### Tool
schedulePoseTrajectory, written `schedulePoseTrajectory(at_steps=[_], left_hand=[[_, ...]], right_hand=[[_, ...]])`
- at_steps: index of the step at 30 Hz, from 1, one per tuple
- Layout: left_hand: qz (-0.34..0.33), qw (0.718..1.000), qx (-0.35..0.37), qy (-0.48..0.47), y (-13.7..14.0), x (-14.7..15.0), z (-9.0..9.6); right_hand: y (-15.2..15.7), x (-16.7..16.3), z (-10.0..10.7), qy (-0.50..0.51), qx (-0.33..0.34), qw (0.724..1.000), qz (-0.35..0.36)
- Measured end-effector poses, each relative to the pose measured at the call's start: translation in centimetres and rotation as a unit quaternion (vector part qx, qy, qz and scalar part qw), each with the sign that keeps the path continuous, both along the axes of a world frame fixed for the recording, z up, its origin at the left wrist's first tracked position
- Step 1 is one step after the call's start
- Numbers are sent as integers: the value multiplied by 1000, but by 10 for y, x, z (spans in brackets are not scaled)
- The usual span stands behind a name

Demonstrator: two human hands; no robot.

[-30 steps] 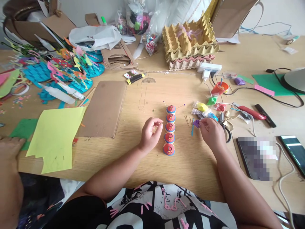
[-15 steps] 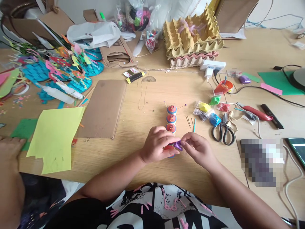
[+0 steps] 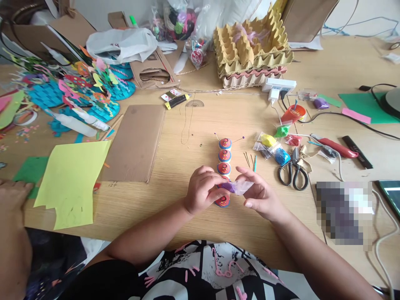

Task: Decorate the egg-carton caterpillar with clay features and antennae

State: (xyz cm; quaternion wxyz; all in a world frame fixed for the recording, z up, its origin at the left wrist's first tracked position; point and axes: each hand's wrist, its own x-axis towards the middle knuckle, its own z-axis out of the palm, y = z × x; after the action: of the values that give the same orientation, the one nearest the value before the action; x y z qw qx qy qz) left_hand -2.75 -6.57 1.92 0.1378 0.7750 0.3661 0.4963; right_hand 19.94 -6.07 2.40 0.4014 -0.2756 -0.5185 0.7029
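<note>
My left hand point(image 3: 203, 186) is closed on a small clear bag of purple clay point(image 3: 230, 187), pinched between thumb and fingers. Just right of it, my right hand point(image 3: 261, 193) has its thumb and fingers spread, with the bag's loose plastic end beside them; whether they touch it is hard to tell. Under and behind the bag lies a row of red and blue decorated domes point(image 3: 224, 156), running away from me like a caterpillar. Two thin stalks with purple tips point(image 3: 243, 138) stick out at its far end. The bag and left hand partly cover the nearer domes.
Right of the row lie thin sticks point(image 3: 249, 159), black-handled scissors point(image 3: 293, 173), bagged clays point(image 3: 282, 156) and an orange cup point(image 3: 293, 113). Cardboard point(image 3: 134, 143) and yellow paper point(image 3: 73, 183) lie left. Egg trays point(image 3: 253, 54) stand behind. Another person's hand point(image 3: 12, 196) rests at the far left.
My right hand has let go of the bag and opened, shifting slightly right. The bag's clear end now stretches out to the right, and the nearest dome is more visible.
</note>
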Motion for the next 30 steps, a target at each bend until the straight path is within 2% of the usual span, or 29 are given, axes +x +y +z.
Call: schedulePoseTrajectory(at_steps=[2, 4, 9, 15, 18, 22, 24, 27, 30], left_hand=[[-6, 1000, -16, 5, -1, 2, 0], [-15, 1000, -13, 8, -2, 5, -1], [-25, 1000, 4, 2, -5, 11, -6], [-28, 998, -35, 47, -6, 10, -4], [-3, 999, -20, 25, -4, 7, -1], [2, 999, 25, 26, -2, 6, -2], [4, 998, 43, 36, -3, 7, -4], [12, 998, 55, 31, -3, 9, -6], [-2, 999, 32, 17, -3, 11, -4]], right_hand=[[-2, -5, -2, 14, -9, 1000, -23], [-4, -8, -2, 6, 14, 999, -35], [-6, -5, 3, -116, 176, 975, -73], [-10, -3, -1, -125, 204, 967, -88], [-4, 2, -2, -196, 277, 934, -109], [5, 7, -2, -303, 408, 858, -80], [7, 8, -3, -329, 443, 832, -60], [8, 7, -4, -346, 459, 817, -48], [8, 6, -5, -345, 454, 820, -33]])
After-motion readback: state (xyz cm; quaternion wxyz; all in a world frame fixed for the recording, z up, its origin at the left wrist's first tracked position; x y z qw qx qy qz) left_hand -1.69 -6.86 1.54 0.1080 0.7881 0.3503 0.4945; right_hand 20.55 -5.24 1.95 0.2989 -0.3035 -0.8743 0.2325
